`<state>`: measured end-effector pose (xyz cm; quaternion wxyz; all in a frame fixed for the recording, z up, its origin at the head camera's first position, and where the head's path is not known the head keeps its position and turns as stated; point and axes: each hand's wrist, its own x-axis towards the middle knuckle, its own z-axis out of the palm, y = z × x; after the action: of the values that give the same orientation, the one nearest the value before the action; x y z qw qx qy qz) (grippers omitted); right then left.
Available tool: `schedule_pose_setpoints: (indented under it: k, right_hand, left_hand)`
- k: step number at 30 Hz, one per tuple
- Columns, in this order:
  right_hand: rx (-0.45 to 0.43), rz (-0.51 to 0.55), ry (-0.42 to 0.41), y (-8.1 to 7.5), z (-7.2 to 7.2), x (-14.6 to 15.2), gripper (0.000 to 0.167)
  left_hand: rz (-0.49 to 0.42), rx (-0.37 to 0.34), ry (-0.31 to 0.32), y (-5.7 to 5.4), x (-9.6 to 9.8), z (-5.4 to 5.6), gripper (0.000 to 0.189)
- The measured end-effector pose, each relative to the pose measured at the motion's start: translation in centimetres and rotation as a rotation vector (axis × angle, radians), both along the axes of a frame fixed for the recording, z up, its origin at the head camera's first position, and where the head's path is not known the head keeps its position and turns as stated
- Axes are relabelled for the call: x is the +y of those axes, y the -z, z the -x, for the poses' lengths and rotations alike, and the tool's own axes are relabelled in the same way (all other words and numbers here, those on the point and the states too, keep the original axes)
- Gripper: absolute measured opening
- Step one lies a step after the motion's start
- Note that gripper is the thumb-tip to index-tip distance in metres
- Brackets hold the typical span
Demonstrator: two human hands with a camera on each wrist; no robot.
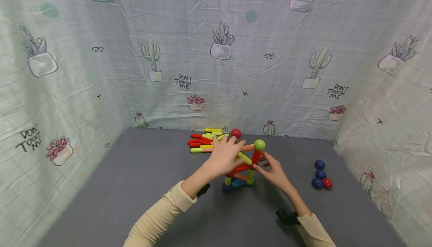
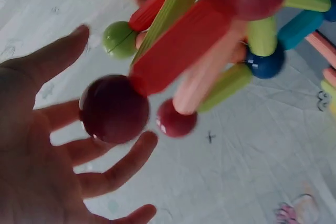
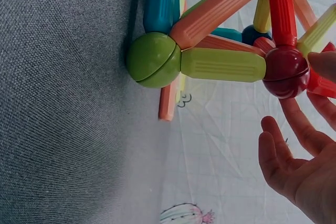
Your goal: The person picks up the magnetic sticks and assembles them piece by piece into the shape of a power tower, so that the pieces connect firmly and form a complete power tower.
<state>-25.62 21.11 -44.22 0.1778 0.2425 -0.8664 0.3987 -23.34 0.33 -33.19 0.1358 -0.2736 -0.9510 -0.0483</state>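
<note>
A building frame of magnetic sticks and balls stands on the table, with a green ball point(image 1: 259, 145) at the top of a red stick point(image 1: 256, 156). My left hand point(image 1: 224, 157) reaches over it, covering part of it. In the left wrist view its fingers are spread and fairly straight, beside and behind a dark red ball point(image 2: 114, 108). My right hand point(image 1: 275, 172) is at the frame's right side. There its thumb and fingers pinch around a dark red ball point(image 3: 286, 72), which joins a yellow-green stick point(image 3: 223, 64) and red sticks. A green ball point(image 3: 154, 60) sits low, by the table.
Behind the frame lies a pile of loose red, yellow and pink sticks point(image 1: 195, 140). At the right of the grey table point(image 1: 152, 187) are several blue balls point(image 1: 319, 164) and a red ball point(image 1: 327, 183). A printed cloth point(image 1: 253, 71) hangs behind and at the sides.
</note>
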Motion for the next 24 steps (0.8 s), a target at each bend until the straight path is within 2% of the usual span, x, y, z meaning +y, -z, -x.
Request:
schedule_pose_setpoints:
  k: [3, 7, 10, 12, 14, 16, 20, 24]
  right_hand:
    - [-0.001, -0.012, 0.021, -0.1, -0.2, 0.1, 0.042]
    - [0.011, -0.023, 0.051, -0.2, -0.3, -0.1, 0.041]
    - [0.016, -0.026, 0.058, -0.3, -0.2, -0.4, 0.041]
    - [0.026, -0.035, 0.066, -0.3, -0.1, -0.5, 0.04]
    - [0.05, -0.032, 0.061, -0.3, 0.0, -0.5, 0.039]
    - [0.06, -0.026, 0.051, -0.4, 0.0, -0.5, 0.037]
    - [0.037, -0.019, 0.023, -0.4, 0.2, -0.5, 0.039]
    - [-0.001, -0.024, 0.033, -0.2, 0.1, -0.5, 0.047]
  left_hand:
    - [-0.131, 0.013, 0.014, 0.8, -1.3, -0.8, 0.057]
    - [-0.223, 0.047, 0.048, 2.0, -2.1, -0.9, 0.047]
    - [-0.231, 0.076, 0.071, 2.2, -2.3, -0.5, 0.039]
    - [-0.208, 0.065, 0.097, 1.7, -2.3, -0.3, 0.036]
    - [-0.153, 0.027, 0.128, 1.2, -2.4, 0.3, 0.034]
    - [-0.113, -0.047, 0.167, 0.6, -2.4, 1.0, 0.031]
    - [-0.083, -0.184, 0.212, -0.1, -2.6, 2.1, 0.024]
    - [-0.081, -0.233, 0.23, -0.1, -2.7, 2.3, 0.026]
